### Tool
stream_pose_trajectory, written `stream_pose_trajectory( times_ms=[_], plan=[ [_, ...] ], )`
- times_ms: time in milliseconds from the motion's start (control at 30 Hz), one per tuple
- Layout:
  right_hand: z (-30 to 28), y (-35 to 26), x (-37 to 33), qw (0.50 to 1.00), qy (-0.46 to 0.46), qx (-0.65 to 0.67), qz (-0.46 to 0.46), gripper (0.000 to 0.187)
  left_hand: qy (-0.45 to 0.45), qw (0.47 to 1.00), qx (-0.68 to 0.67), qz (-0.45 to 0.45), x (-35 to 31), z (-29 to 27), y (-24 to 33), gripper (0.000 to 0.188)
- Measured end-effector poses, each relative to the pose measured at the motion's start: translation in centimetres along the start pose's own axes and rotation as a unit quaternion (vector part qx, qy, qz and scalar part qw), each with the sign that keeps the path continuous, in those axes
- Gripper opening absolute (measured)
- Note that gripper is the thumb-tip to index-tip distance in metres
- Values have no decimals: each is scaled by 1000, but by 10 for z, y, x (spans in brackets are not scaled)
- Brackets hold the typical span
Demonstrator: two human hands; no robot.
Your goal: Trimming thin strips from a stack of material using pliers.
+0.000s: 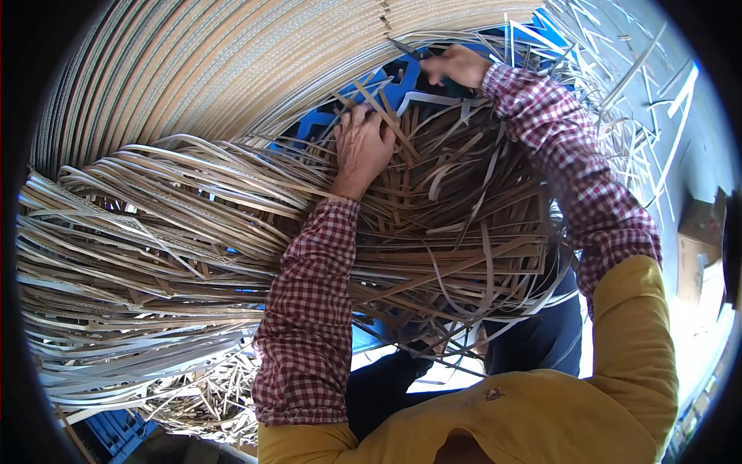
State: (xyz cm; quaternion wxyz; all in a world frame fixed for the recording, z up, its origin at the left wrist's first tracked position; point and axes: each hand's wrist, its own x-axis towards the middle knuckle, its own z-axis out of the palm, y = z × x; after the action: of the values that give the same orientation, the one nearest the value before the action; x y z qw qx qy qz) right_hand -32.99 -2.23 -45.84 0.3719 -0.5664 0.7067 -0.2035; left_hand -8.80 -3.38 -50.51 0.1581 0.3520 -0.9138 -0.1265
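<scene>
My right hand (457, 66) is closed around a tool with a narrow pointed grey blade (403, 48) and a dark green handle, mostly hidden in my grip. The blade points left, toward the edge of a large stack of corrugated cardboard sheets (232, 69). Lower and to the left, my left hand (362, 148) lies palm down on loose cardboard strips (456, 174), its fingers somewhat apart and the fingertips bent down among the strips. Blue slatted plastic (396, 89), like a pallet, shows in the gap between the stack and the strips.
Long bundled cardboard strips (154, 224) sweep across the left side. Thin offcuts lie scattered on the floor (672, 155) at the upper right, and more scraps (212, 398) are heaped at lower left. A cardboard box (698, 251) stands at the far right.
</scene>
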Motion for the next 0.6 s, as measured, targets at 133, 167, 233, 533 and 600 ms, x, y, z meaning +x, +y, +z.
stream_pose_trajectory(
  times_ms=[133,167,233,533,600],
  plan=[
    [32,8,2,997,68,32,24,43,73,997,12,-25,4,-7,5,27],
    [40,8,2,992,125,-2,16,44,143,990,-18,-14,8,-8,3,29],
    [41,15,1,989,112,-92,-34,39,157,985,-68,5,9,-7,3,33],
    [20,-26,-124,959,-264,-91,-48,27,-77,988,-89,101,4,2,-1,32],
    [-16,-18,-117,953,-289,-70,-62,29,-124,987,-86,48,9,-8,2,32]
  ],
)
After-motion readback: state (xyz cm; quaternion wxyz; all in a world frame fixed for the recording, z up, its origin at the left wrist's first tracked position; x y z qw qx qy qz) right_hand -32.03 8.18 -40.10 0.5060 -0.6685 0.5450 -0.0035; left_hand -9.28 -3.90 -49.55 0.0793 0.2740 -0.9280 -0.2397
